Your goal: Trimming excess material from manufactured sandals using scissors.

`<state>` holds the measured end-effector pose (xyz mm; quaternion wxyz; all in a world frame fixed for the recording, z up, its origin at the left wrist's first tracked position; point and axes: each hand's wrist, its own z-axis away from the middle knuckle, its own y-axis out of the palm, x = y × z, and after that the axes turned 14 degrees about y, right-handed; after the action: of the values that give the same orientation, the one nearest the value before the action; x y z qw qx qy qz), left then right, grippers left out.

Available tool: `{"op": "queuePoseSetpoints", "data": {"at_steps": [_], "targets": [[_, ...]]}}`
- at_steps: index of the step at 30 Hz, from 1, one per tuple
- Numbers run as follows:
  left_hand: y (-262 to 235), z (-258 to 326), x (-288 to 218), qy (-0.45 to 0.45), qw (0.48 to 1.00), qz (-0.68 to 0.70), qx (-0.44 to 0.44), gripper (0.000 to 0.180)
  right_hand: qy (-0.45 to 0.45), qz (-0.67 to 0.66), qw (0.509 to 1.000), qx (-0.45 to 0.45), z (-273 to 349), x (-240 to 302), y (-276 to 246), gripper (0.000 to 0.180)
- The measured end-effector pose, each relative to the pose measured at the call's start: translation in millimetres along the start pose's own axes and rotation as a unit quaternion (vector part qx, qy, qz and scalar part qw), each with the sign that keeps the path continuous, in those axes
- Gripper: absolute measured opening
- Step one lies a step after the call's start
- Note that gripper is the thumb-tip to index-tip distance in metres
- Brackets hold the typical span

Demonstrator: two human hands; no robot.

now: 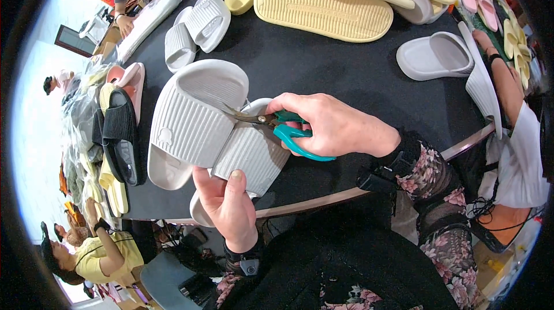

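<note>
My left hand (228, 209) is closed on a pair of light grey ribbed slide slippers, with the thumb pressed on the straps from below. The left slipper (187, 119) carries a small raised emblem on its strap, and the right slipper (254, 157) lies close against it. My right hand (340, 122) is wrapped round the handles of teal scissors (300, 141). Their dark blades point left into the gap between the two slippers, near the inner edges of the straps. Whether they touch anything there I cannot tell.
The black table (346, 70) has a pale edge. Another grey pair (202, 24) lies behind, beside piled yellow slippers (323, 12). Black slippers (121, 137) sit at left. Grey slippers (433, 56) lie at right, near another person's arm (505, 79). More people work at left.
</note>
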<state>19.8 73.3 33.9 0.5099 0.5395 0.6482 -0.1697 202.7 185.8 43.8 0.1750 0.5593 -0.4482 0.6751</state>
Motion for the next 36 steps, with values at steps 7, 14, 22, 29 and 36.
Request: {"op": "queuePoseSetpoints", "data": {"at_steps": [7,14,22,29,36], "targets": [[6,1,-2,0.021,0.997,-0.027,0.073,0.061,-0.021,-0.006,1.000,-0.017,1,-1,1,0.038],[11,3,-10,0.017,0.994,-0.042,0.102,0.064,-0.042,-0.023,0.998,-0.038,4,2,-1,0.036],[14,2,-11,0.009,0.989,-0.064,0.130,0.067,-0.015,-0.033,0.999,-0.012,5,8,-8,0.045],[12,5,-10,0.006,0.987,-0.080,0.141,0.068,-0.068,0.020,0.995,-0.064,5,8,-9,0.044],[18,6,-17,-0.019,0.986,-0.092,0.134,0.066,-0.036,-0.074,0.995,-0.062,6,11,-8,0.035]]}}
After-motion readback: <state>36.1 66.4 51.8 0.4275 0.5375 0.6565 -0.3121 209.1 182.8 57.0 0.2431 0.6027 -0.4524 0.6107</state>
